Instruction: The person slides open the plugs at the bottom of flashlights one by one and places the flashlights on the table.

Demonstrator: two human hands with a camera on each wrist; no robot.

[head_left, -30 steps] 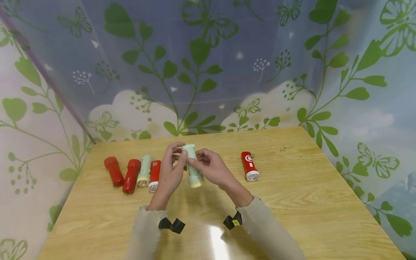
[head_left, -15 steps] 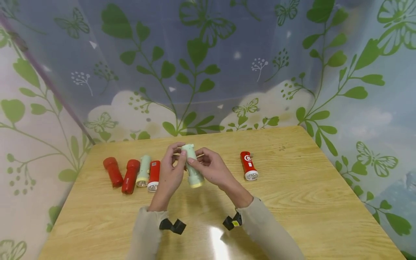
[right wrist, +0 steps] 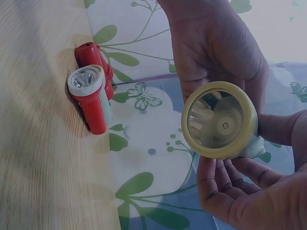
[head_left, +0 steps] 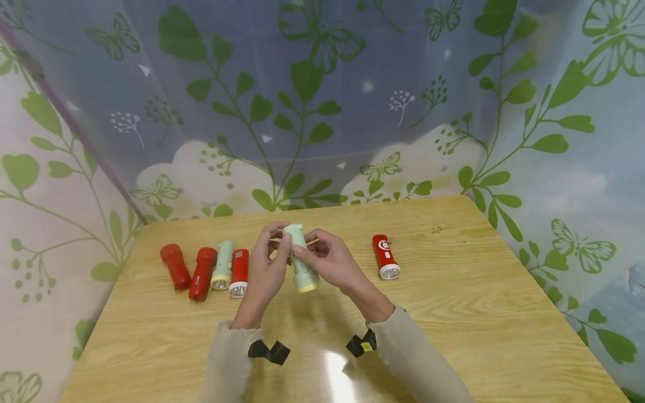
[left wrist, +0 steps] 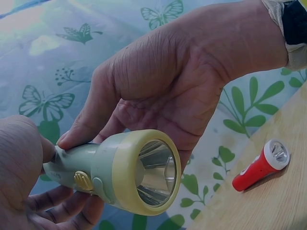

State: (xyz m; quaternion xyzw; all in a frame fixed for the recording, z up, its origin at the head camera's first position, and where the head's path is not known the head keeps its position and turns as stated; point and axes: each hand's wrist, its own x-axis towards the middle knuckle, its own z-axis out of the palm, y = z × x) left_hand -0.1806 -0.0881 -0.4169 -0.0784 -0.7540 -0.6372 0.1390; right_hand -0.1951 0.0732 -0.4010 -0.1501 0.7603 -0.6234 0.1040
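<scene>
Both hands hold a pale green flashlight [head_left: 304,266] over the middle of the wooden table, its lens end tilted down toward the wearer. My left hand [head_left: 264,274] grips the tail end from the left, thumb along the body. From the right, my right hand [head_left: 333,262] holds the body between thumb and fingers. The left wrist view shows a yellow ring [left wrist: 122,173] around the clear lens and a yellow slide switch [left wrist: 83,180] on the side. In the right wrist view the lens [right wrist: 218,120] faces the camera, and its bulb looks unlit.
Left of the hands lie two red flashlights [head_left: 202,274], another pale green flashlight [head_left: 223,266] and a red one with a white rim [head_left: 239,272]. A red flashlight with a white emblem [head_left: 386,257] lies to the right. Leaf-patterned curtains [head_left: 322,140] surround the table [head_left: 484,313].
The flashlight's lens end has swung very slightly to the right. Both hands keep their grip on it, almost unmoved, and the other flashlights lie as before.
</scene>
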